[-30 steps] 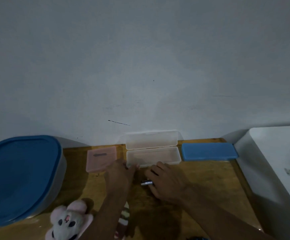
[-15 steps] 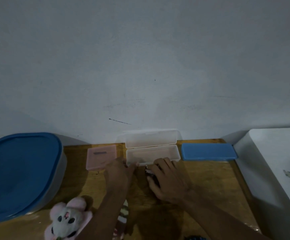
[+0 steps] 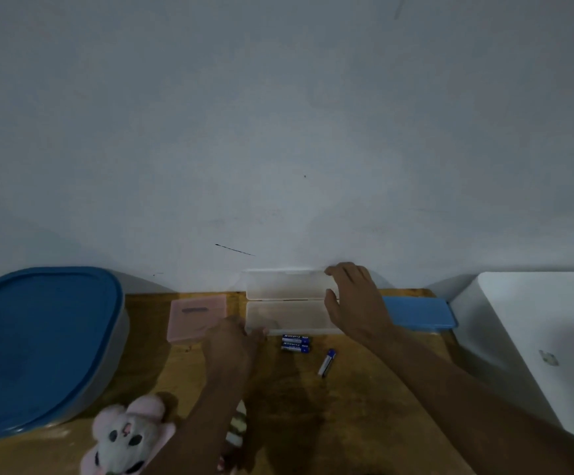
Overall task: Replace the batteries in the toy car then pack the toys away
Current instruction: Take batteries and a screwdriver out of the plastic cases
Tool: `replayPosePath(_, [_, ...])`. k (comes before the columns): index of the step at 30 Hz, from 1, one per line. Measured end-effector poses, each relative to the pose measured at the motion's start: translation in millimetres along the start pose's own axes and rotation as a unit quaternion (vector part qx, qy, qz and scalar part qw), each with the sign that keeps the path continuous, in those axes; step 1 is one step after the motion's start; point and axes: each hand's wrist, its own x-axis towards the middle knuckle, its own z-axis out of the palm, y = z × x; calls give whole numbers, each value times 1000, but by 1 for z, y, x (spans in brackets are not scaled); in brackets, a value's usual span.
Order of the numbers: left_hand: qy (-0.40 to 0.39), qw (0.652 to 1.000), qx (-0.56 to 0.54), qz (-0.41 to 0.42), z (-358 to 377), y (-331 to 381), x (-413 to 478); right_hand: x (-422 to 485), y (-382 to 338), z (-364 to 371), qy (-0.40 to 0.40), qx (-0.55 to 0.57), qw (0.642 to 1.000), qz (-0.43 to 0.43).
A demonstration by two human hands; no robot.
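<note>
Pinching the case lid [image 3: 285, 284], the right hand [image 3: 354, 303] sits beyond the batteries [image 3: 295, 343], lying crosswise; left hand [image 3: 232, 341], grip unclear, nearer.

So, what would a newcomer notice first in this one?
The open clear case by the wall, with the right hand gripping its raised lid's right end and the left hand at its front left corner. Three batteries lie loose just in front. A blue-lidded tub fills the left.
</note>
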Motion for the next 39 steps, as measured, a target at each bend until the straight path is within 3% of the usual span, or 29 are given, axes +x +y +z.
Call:
replayPosePath(7, [1,1000,-4,-9,0,1,-1,-6,-1,-7,24,-52,998,-35])
replayPosePath(15, [-25,998,-52,5,0,-2,1,-35,4,6,-69,-39,995,-62])
replayPosePath(23, [-15,998,-51,-16,0,-2,4,-39,4,6,-98,-63,987,-110])
replayPosePath(39, [-8,998,-39,-46,6,4,2,-52,-4,12,-146,-97,983,-51])
